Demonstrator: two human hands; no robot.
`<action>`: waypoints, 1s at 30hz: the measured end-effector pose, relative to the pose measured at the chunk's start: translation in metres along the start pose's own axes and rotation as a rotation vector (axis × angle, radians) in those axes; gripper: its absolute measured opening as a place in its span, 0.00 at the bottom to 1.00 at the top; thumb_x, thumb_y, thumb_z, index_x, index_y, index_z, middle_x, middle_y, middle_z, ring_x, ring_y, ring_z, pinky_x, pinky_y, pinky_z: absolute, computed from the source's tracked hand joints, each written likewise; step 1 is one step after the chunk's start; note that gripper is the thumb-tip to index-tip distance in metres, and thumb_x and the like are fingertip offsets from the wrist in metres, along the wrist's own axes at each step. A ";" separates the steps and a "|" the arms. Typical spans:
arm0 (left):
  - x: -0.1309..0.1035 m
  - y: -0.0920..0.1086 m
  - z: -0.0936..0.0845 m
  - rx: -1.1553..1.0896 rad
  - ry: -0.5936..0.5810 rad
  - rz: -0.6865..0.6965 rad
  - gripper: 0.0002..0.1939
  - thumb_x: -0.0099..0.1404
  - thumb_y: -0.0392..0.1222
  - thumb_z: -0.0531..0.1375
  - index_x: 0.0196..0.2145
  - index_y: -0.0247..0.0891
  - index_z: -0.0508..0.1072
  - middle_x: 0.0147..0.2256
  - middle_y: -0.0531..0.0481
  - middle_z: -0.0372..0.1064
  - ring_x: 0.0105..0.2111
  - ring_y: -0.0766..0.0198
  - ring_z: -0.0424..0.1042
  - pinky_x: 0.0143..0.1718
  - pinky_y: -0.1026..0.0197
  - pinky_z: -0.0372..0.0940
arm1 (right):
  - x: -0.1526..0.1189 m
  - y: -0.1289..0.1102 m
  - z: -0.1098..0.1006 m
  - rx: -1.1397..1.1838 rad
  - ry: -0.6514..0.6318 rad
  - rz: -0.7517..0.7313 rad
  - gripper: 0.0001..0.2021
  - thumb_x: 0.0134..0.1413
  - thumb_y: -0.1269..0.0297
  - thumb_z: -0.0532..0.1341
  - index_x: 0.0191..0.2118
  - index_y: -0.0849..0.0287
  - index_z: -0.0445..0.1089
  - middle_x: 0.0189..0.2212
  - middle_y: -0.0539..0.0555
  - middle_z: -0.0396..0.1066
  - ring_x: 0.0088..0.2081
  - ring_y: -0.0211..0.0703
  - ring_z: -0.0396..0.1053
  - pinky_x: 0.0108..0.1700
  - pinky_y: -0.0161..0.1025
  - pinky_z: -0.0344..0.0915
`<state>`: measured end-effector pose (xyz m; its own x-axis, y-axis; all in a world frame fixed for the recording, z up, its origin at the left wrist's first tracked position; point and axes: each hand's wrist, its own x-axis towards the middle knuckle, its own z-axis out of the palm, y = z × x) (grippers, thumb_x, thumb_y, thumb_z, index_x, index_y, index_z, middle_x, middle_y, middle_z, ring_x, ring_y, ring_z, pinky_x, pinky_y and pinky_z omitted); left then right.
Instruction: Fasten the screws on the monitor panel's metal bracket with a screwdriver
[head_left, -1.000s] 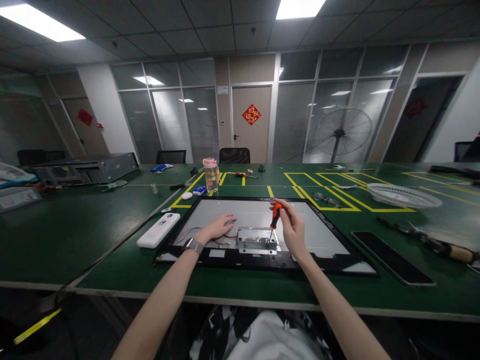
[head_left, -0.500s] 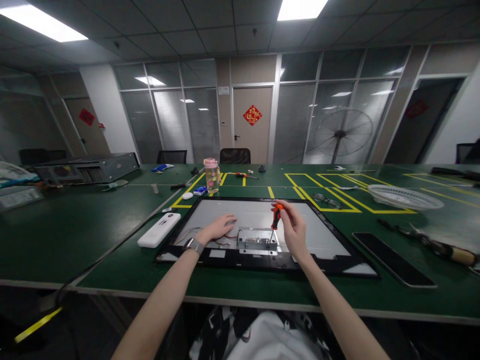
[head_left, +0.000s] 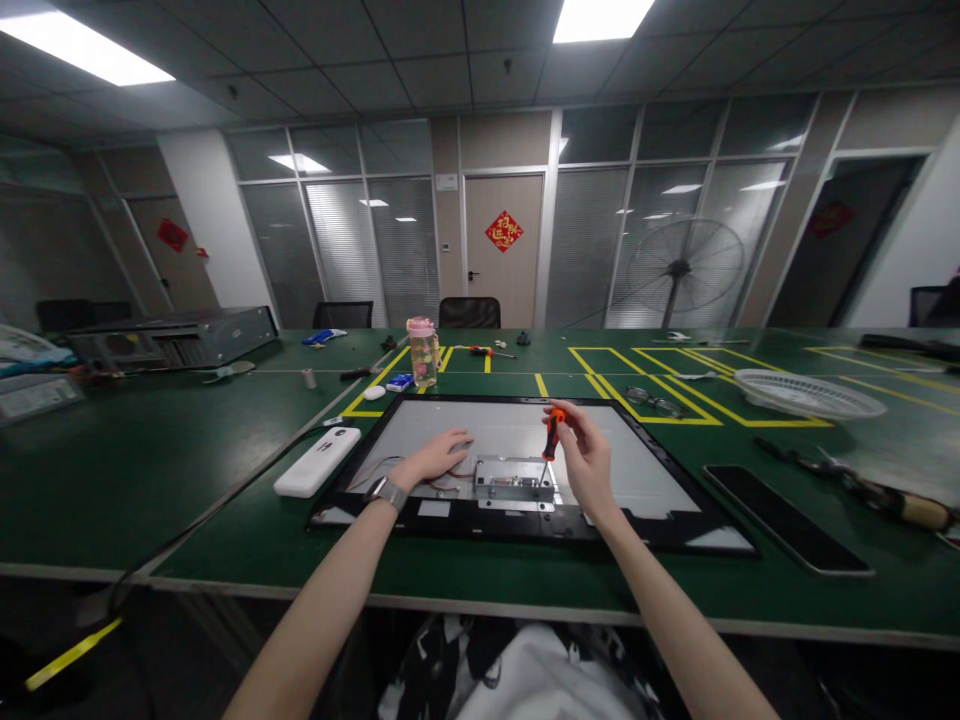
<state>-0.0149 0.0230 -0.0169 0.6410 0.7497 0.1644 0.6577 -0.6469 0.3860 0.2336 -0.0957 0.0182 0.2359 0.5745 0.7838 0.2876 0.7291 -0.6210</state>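
A black-framed panel with a pale grey face (head_left: 637,470) lies flat on the green table. On its near part sits a metal bracket (head_left: 514,482), with thin wires running off to its left. My right hand (head_left: 587,455) grips an orange and black screwdriver (head_left: 553,435), held nearly upright, its tip down at the right end of the bracket. Resting on the panel left of the bracket is my left hand (head_left: 437,456), fingers stretched out and holding nothing.
A white power bank (head_left: 318,461) lies left of the panel, a black phone (head_left: 784,518) right of it. Beyond stand a pink-lidded bottle (head_left: 424,355), glasses (head_left: 654,402) and a white basket (head_left: 810,393). A metal computer case (head_left: 180,340) is at the far left.
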 end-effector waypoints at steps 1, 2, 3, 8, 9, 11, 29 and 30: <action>0.000 0.000 0.000 -0.001 -0.001 0.001 0.22 0.67 0.44 0.51 0.56 0.37 0.66 0.60 0.43 0.57 0.60 0.57 0.58 0.62 0.56 0.50 | 0.000 0.000 0.000 -0.024 0.011 -0.014 0.12 0.60 0.63 0.56 0.48 0.53 0.69 0.43 0.56 0.70 0.42 0.47 0.69 0.46 0.48 0.66; 0.000 0.000 0.000 -0.001 -0.003 0.001 0.22 0.67 0.44 0.51 0.56 0.36 0.66 0.60 0.43 0.57 0.60 0.57 0.58 0.62 0.56 0.49 | 0.001 -0.001 0.000 -0.054 0.020 -0.034 0.11 0.59 0.63 0.57 0.47 0.53 0.69 0.42 0.56 0.70 0.42 0.47 0.69 0.46 0.48 0.66; 0.000 0.001 0.000 -0.001 -0.004 -0.001 0.22 0.67 0.44 0.51 0.56 0.36 0.66 0.60 0.43 0.57 0.60 0.57 0.57 0.62 0.56 0.49 | 0.001 -0.003 0.001 -0.084 0.029 -0.057 0.11 0.58 0.63 0.58 0.46 0.53 0.70 0.41 0.55 0.69 0.42 0.47 0.68 0.46 0.48 0.66; -0.001 0.007 -0.003 -0.006 -0.006 -0.015 0.21 0.66 0.42 0.51 0.56 0.37 0.67 0.60 0.44 0.58 0.60 0.58 0.57 0.62 0.56 0.49 | 0.003 -0.008 -0.001 -0.137 0.043 -0.091 0.10 0.59 0.62 0.57 0.44 0.53 0.71 0.39 0.55 0.68 0.41 0.47 0.67 0.45 0.48 0.65; -0.002 0.008 -0.004 -0.007 -0.007 -0.016 0.21 0.66 0.42 0.51 0.56 0.37 0.67 0.60 0.44 0.58 0.60 0.58 0.57 0.62 0.56 0.49 | 0.003 -0.008 -0.001 -0.123 0.037 -0.085 0.10 0.61 0.62 0.55 0.45 0.53 0.71 0.40 0.55 0.68 0.42 0.47 0.67 0.45 0.48 0.65; -0.002 0.009 -0.005 -0.010 -0.006 -0.019 0.21 0.66 0.42 0.51 0.55 0.37 0.67 0.60 0.44 0.58 0.60 0.58 0.57 0.62 0.56 0.49 | 0.002 -0.007 -0.001 -0.081 0.020 -0.064 0.12 0.62 0.62 0.52 0.47 0.53 0.70 0.42 0.56 0.69 0.43 0.48 0.68 0.46 0.49 0.64; -0.004 0.013 -0.008 0.012 -0.029 -0.036 0.22 0.67 0.42 0.50 0.57 0.36 0.65 0.61 0.43 0.57 0.60 0.58 0.57 0.62 0.58 0.49 | 0.001 -0.004 -0.001 -0.050 0.025 -0.022 0.11 0.62 0.62 0.55 0.47 0.53 0.70 0.41 0.56 0.70 0.42 0.46 0.69 0.45 0.47 0.65; -0.004 0.013 -0.008 0.010 -0.028 -0.036 0.22 0.67 0.42 0.50 0.57 0.36 0.65 0.61 0.43 0.57 0.60 0.58 0.57 0.62 0.58 0.49 | 0.002 -0.003 0.000 -0.052 0.032 -0.024 0.10 0.61 0.62 0.55 0.46 0.53 0.70 0.41 0.56 0.70 0.42 0.46 0.69 0.45 0.47 0.65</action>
<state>-0.0121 0.0123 -0.0057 0.6276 0.7684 0.1255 0.6843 -0.6212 0.3819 0.2333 -0.0974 0.0214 0.2576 0.5444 0.7983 0.3416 0.7216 -0.6022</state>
